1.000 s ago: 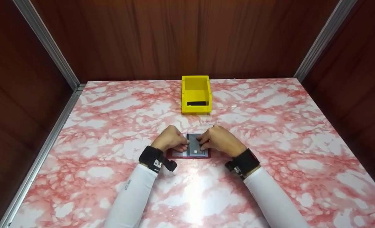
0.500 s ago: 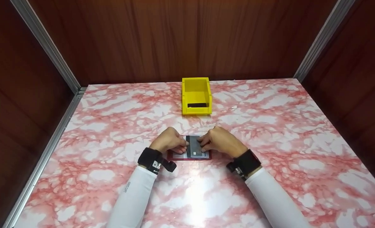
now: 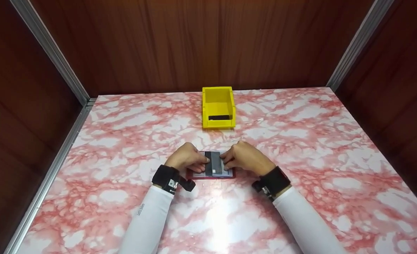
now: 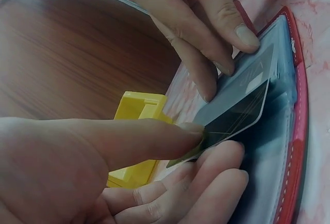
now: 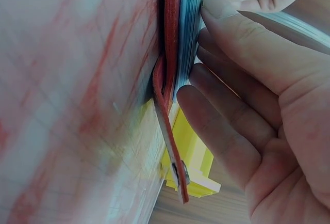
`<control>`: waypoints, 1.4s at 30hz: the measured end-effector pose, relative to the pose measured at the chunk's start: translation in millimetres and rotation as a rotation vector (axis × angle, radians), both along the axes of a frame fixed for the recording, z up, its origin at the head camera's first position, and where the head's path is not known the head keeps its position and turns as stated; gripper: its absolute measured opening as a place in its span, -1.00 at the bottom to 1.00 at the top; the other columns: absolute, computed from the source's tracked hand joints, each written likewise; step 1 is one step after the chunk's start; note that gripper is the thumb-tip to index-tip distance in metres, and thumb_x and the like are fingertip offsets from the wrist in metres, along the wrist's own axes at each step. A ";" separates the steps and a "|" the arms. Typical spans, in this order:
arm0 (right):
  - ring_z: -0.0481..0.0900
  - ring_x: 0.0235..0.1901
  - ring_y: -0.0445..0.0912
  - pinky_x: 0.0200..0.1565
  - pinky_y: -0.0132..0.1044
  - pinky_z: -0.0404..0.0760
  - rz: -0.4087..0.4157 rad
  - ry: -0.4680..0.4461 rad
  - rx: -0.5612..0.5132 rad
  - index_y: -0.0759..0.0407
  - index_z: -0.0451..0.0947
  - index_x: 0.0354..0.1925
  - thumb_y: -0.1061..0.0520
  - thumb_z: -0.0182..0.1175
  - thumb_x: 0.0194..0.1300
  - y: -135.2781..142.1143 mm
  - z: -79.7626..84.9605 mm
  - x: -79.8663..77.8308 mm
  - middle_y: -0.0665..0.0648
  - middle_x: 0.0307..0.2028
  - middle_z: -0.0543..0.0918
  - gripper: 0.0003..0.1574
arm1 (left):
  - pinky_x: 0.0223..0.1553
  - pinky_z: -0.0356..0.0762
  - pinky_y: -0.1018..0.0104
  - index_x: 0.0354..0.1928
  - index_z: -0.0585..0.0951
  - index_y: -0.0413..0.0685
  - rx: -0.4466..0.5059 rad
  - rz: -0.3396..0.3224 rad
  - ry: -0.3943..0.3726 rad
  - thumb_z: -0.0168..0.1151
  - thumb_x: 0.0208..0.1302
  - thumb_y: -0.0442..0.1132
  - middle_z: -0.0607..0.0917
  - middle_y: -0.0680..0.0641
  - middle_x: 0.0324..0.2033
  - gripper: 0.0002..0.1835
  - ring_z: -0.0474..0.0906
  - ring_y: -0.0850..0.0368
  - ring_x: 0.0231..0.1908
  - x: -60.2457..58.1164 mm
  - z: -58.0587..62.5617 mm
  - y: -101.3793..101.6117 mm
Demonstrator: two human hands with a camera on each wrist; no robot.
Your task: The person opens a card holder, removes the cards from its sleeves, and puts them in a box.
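Note:
A red card holder [image 3: 213, 177] with clear plastic sleeves lies opened on the table in front of me. A dark card [image 4: 232, 115] sticks partly out of the right page's sleeve, on its left side, and tilts up slightly in the left wrist view. My left hand [image 3: 187, 157] pinches the card's protruding edge between thumb and fingers. On the right page, the fingertips of my right hand [image 3: 247, 157] press on the clear sleeve [image 4: 221, 100], beside the card's covered end. In the right wrist view its thumb [image 5: 219, 7] touches the sleeves, fingers gently bent.
A yellow bin [image 3: 219, 123] with a black item [image 3: 219, 117] inside stands beyond the hands. A strap with a snap [image 5: 172, 152] extends from the holder's cover. Brown wood-grain panels [image 3: 208, 42] border the pink marbled table [image 3: 123, 197].
The dark card has slid left out of its sleeve, so its uncovered strip is wider. My left hand has shifted slightly left with it; my right hand stays nearly in place.

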State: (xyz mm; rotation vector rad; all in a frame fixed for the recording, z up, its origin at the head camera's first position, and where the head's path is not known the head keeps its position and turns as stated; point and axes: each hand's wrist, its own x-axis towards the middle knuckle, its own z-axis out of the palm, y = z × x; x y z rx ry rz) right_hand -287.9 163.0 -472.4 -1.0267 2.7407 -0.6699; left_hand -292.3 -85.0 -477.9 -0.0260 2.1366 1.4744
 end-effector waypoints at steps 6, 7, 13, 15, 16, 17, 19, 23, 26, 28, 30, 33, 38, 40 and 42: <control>0.88 0.00 -0.08 0.09 -0.09 0.83 0.024 0.031 0.022 0.11 0.90 -0.09 0.11 0.59 0.26 -0.8 0.2 1.4 0.10 0.02 0.89 -0.76 | -0.53 0.72 0.44 -0.36 0.63 -0.17 0.002 -0.009 -0.014 0.49 0.33 -0.33 0.74 -0.04 -0.63 -0.81 0.69 0.24 -0.65 0.3 -0.9 1.0; 0.88 -0.02 -0.09 0.07 -0.10 0.84 0.028 0.046 0.026 0.11 0.90 -0.09 0.10 0.59 0.26 -1.2 0.4 1.8 0.09 0.01 0.89 -0.75 | -0.53 0.72 0.44 -0.37 0.63 -0.18 0.004 -0.008 -0.015 0.49 0.33 -0.33 0.74 -0.04 -0.63 -0.81 0.69 0.23 -0.65 0.3 -0.9 1.0; 0.89 -0.09 -0.11 0.00 -0.11 0.85 0.025 0.106 0.039 0.11 0.91 -0.09 0.06 0.59 0.27 -5.4 0.4 4.3 0.07 -0.06 0.91 -0.74 | -0.54 0.71 0.43 -0.40 0.62 -0.16 0.011 0.000 -0.005 0.50 0.31 -0.34 0.72 -0.03 -0.61 -0.79 0.67 0.24 -0.65 0.6 -1.5 2.2; 0.88 -0.08 -0.11 0.01 -0.11 0.85 0.018 0.105 0.038 0.10 0.91 -0.10 0.06 0.59 0.27 -6.9 0.1 4.9 0.06 -0.06 0.91 -0.75 | -0.55 0.70 0.44 -0.40 0.62 -0.16 0.010 0.006 -0.002 0.51 0.30 -0.34 0.71 -0.02 -0.58 -0.79 0.66 0.24 -0.66 1.0 -1.7 2.8; 0.88 -0.08 -0.11 0.01 -0.11 0.85 0.017 0.105 0.037 0.10 0.91 -0.11 0.06 0.59 0.27 -7.3 0.0 5.2 0.06 -0.05 0.91 -0.76 | -0.55 0.70 0.44 -0.39 0.61 -0.16 0.010 0.009 -0.001 0.51 0.30 -0.34 0.71 -0.02 -0.57 -0.79 0.66 0.24 -0.66 1.2 -1.6 3.1; 0.88 -0.08 -0.11 0.01 -0.11 0.85 0.014 0.103 0.035 0.10 0.91 -0.11 0.06 0.59 0.27 -7.5 -0.1 5.5 0.06 -0.05 0.91 -0.76 | -0.55 0.70 0.44 -0.38 0.61 -0.16 0.011 0.011 0.000 0.51 0.30 -0.35 0.70 -0.02 -0.56 -0.79 0.66 0.24 -0.65 1.3 -1.9 3.3; 0.88 -0.08 -0.11 0.01 -0.11 0.85 0.008 0.099 0.029 0.10 0.91 -0.12 0.06 0.59 0.27 -7.7 0.1 6.1 0.06 -0.04 0.91 -0.77 | -0.55 0.70 0.45 -0.36 0.61 -0.17 0.006 0.011 0.002 0.51 0.30 -0.34 0.70 -0.02 -0.55 -0.80 0.66 0.24 -0.65 1.0 -2.3 3.8; 0.88 -0.10 -0.13 0.00 -0.11 0.85 0.003 0.090 0.027 0.10 0.91 -0.12 0.07 0.58 0.28 -8.4 0.4 6.6 0.05 -0.06 0.91 -0.78 | -0.53 0.71 0.44 -0.34 0.62 -0.17 -0.004 -0.001 0.005 0.51 0.32 -0.34 0.71 -0.03 -0.55 -0.80 0.68 0.24 -0.63 -0.5 -3.0 3.6; 0.87 -0.09 -0.14 0.00 -0.11 0.85 0.001 0.083 0.026 0.08 0.92 -0.12 0.07 0.57 0.30 -8.6 0.9 6.6 0.04 -0.05 0.91 -0.80 | -0.53 0.71 0.44 -0.35 0.61 -0.16 -0.009 -0.010 0.003 0.51 0.33 -0.33 0.71 -0.02 -0.56 -0.80 0.69 0.23 -0.63 -1.1 -2.8 2.9; 0.87 -0.07 -0.14 0.01 -0.12 0.85 -0.002 0.077 0.022 0.07 0.92 -0.13 0.06 0.57 0.30 -8.1 1.0 6.3 0.04 -0.04 0.91 -0.81 | -0.53 0.71 0.44 -0.37 0.61 -0.14 -0.005 -0.015 0.002 0.51 0.32 -0.33 0.70 -0.02 -0.57 -0.78 0.68 0.23 -0.64 -1.2 -2.4 2.1; 0.87 -0.09 -0.14 -0.01 -0.11 0.85 0.006 0.085 0.022 0.08 0.92 -0.14 0.06 0.58 0.29 -7.2 1.0 5.8 0.04 -0.05 0.91 -0.81 | -0.53 0.71 0.44 -0.40 0.59 -0.12 0.000 -0.023 -0.003 0.50 0.33 -0.34 0.70 -0.02 -0.58 -0.77 0.68 0.24 -0.64 -1.5 -2.1 1.4; 0.88 -0.13 -0.14 -0.04 -0.10 0.85 0.022 0.102 0.021 0.10 0.92 -0.16 0.05 0.60 0.26 -6.3 0.5 4.8 0.04 -0.08 0.92 -0.79 | -0.53 0.71 0.45 -0.43 0.59 -0.11 -0.002 -0.033 0.001 0.49 0.34 -0.35 0.69 -0.01 -0.61 -0.75 0.68 0.24 -0.64 -2.8 -2.4 0.0; 0.88 -0.12 -0.11 -0.02 -0.09 0.85 0.042 0.102 0.017 0.11 0.91 -0.13 0.06 0.59 0.27 -5.4 -0.5 3.4 0.05 -0.10 0.92 -0.78 | -0.54 0.71 0.46 -0.45 0.60 -0.11 -0.017 -0.040 0.002 0.48 0.35 -0.34 0.68 0.00 -0.62 -0.75 0.68 0.26 -0.65 -4.0 -2.5 -3.1; 0.88 -0.10 -0.10 0.00 -0.08 0.85 0.042 0.090 0.013 0.11 0.91 -0.12 0.07 0.58 0.28 -5.5 -0.7 3.1 0.06 -0.10 0.92 -0.78 | -0.54 0.71 0.46 -0.45 0.61 -0.11 -0.015 -0.043 0.003 0.48 0.35 -0.34 0.68 0.01 -0.62 -0.75 0.68 0.26 -0.65 -4.2 -2.8 -4.1; 0.88 -0.10 -0.10 0.01 -0.08 0.85 0.038 0.077 0.008 0.10 0.91 -0.12 0.08 0.58 0.29 -5.8 -0.7 3.1 0.05 -0.10 0.92 -0.79 | -0.53 0.71 0.45 -0.46 0.61 -0.11 -0.008 -0.045 0.003 0.48 0.35 -0.35 0.69 0.01 -0.62 -0.75 0.68 0.25 -0.65 -4.2 -2.7 -4.9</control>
